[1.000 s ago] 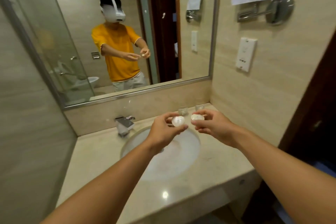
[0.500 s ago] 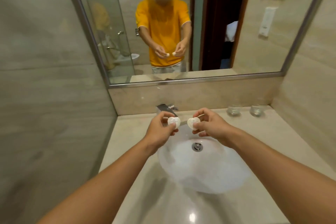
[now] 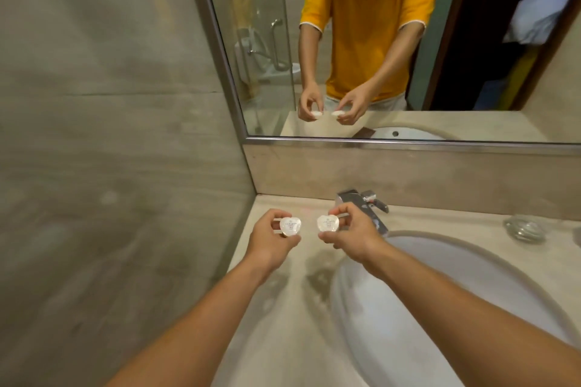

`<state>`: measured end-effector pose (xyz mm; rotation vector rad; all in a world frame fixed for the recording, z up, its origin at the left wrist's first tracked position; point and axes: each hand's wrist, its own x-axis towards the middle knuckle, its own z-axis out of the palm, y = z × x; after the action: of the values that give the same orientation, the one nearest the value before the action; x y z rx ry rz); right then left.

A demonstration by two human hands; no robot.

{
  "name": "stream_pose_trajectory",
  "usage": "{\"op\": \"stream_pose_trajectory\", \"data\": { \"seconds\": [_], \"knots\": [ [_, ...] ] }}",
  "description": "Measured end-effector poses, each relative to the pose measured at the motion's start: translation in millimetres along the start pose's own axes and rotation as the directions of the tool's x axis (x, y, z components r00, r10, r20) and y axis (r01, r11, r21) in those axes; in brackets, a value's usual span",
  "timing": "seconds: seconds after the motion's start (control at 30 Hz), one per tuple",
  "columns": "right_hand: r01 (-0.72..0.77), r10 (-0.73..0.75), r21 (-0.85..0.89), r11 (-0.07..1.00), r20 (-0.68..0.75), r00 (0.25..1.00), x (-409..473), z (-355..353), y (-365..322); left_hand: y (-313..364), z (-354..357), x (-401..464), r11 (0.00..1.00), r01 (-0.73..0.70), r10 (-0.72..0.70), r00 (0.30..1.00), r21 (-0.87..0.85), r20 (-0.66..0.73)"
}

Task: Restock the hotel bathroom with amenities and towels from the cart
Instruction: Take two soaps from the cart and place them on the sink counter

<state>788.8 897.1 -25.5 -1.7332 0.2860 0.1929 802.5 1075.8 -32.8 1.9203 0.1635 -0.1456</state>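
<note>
Both hands have shifted leftward off the white oval basin point(image 3: 440, 308) to the beige stone counter's point(image 3: 283, 339) bare left corner. Left hand point(image 3: 270, 239) pinches one small white heart-shaped container point(image 3: 290, 225); right hand point(image 3: 349, 231) pinches another point(image 3: 328, 223), thumbs beneath, fingers above.

You are facing a beige stone counter point(image 3: 283, 317) that meets the left wall and the far backsplash. A white oval basin point(image 3: 440, 308) is sunk into it on the right. A chrome tap point(image 3: 366, 203) stands at the far edge, and a clear glass point(image 3: 523, 229) sits far right.
</note>
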Motion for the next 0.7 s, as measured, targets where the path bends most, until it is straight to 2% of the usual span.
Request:
{"op": "stream_pose_trajectory", "data": {
  "seconds": [0.27, 0.47, 0.6, 0.7],
  "knots": [
    [-0.05, 0.033, -0.119, 0.992, -0.146, 0.989, 69.7, 46.0, 25.1, -40.4, -6.6, 81.6, 0.978, -0.027, 0.025, 1.0, 0.205, 0.012],
    [-0.011, -0.058, -0.39, 0.921, -0.163, 0.985, 123.6, 75.5, 56.4, -74.5, 3.1, 131.5, 0.892, -0.111, 0.104, 0.994, 0.438, 0.041],
    [0.029, -0.129, -0.486, 0.873, -0.173, 0.976, 149.6, 86.7, 68.0, -92.9, 7.3, 158.2, 0.834, -0.193, 0.185, 0.98, 0.517, 0.067],
    [0.024, -0.149, -0.536, 0.844, -0.191, 0.97, 154.7, 88.0, 75.9, -105.3, 7.0, 165.4, 0.816, -0.214, 0.186, 0.977, 0.536, 0.107]
  ]
}}
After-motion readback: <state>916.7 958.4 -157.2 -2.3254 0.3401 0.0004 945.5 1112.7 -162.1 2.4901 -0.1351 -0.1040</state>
